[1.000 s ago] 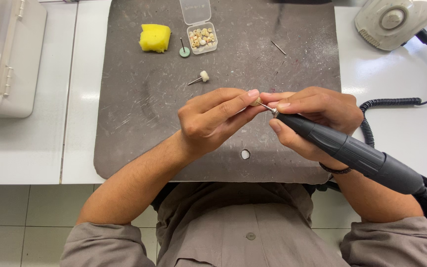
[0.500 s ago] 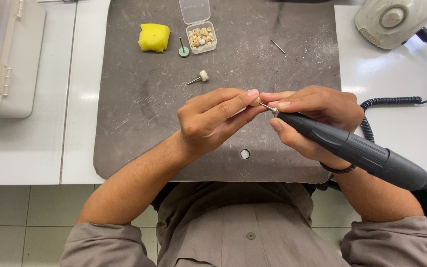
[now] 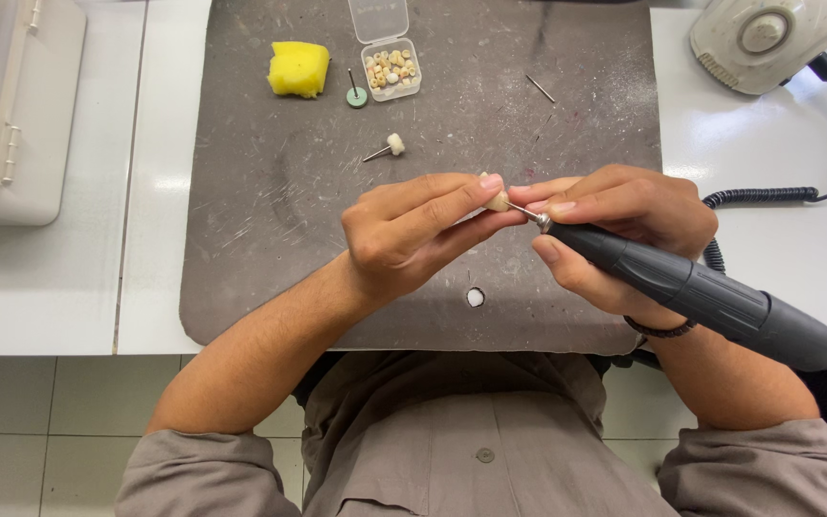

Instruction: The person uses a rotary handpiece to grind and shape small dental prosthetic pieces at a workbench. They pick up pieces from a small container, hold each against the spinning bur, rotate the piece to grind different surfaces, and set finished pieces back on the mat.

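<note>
The left hand point(image 3: 413, 235) is closed in a pinch, thumb and forefinger pressed together on a small cream piece point(image 3: 497, 201) at their tips, with the other fingers curled under. The right hand point(image 3: 614, 230) is wrapped around the dark handpiece point(image 3: 710, 297) in a pen-style grip, fingers closed near its front end, and its forefinger reaches forward to meet the left fingertips. The thin bur point(image 3: 524, 211) bridges the short gap from the handpiece nose to the piece; the contact point itself is too small to judge. Both hands hover over the middle of the grey mat point(image 3: 270, 239), the piece held above it rather than resting on it. In my judgement, the step is fine grinding, and it is done well by keeping the fingertips braced against each other as they are, applying light pressure only, and turning the piece rather than the tool. The pinch covers much of the piece, so the bur runs close to skin; a slip is the chief risk. Well apart at the mat's far edge lie a yellow sponge point(image 3: 298, 69), a green disc point(image 3: 357, 96), an open clear box point(image 3: 391, 69) of small pieces, a white felt tip point(image 3: 394, 144) and a loose pin point(image 3: 541, 89). A coiled cord point(image 3: 758, 196) runs toward the control unit point(image 3: 768, 38).
</note>
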Demonstrator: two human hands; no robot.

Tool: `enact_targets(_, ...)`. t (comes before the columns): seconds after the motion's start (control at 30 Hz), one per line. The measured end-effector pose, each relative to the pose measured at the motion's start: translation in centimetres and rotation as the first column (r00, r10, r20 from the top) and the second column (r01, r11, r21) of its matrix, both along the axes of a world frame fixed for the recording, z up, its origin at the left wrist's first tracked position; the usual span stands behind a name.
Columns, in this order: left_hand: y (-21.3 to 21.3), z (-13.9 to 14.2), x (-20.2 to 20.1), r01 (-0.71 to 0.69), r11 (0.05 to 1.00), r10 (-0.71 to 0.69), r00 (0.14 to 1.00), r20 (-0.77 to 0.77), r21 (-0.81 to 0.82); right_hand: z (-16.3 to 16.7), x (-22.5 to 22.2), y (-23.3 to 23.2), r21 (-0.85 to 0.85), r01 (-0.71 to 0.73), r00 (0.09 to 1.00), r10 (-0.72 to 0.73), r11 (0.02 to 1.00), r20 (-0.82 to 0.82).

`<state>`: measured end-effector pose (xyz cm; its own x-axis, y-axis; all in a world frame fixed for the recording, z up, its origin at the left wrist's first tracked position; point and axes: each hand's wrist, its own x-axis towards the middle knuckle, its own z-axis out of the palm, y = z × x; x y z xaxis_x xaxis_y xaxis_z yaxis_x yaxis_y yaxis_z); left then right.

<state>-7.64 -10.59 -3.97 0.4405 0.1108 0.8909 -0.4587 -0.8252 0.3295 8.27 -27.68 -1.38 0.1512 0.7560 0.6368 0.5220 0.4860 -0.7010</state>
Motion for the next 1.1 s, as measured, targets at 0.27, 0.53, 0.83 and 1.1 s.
enact_targets(0.27, 0.06, -0.12, -0.13, -0.008, 1.0, 0.008, 1.0, -0.001, 0.006, -0.25, -0.07, -0.28, -0.015, 0.011, 0.999, -0.012, 1.0, -0.034)
enact_targets(0.53, 0.12, -0.29, -0.17, 0.0, 1.0, 0.0, 1.0, -0.019, 0.002, -0.14, -0.27, -0.32, -0.037, 0.029, 0.999, -0.029, 0.999, -0.019)
enact_targets(0.83, 0.09, -0.19, -0.28, -0.006, 1.0, 0.006, 1.0, -0.026, 0.012, 0.07, -0.18, -0.44, -0.062, 0.038, 0.999, -0.038, 0.997, 0.0)
enact_targets(1.1, 0.01, -0.11, 0.01, 0.008, 1.0, -0.008, 1.0, 0.016, 0.025, 0.03, -0.2, -0.44, -0.045, 0.024, 0.999, -0.025, 0.999, -0.025)
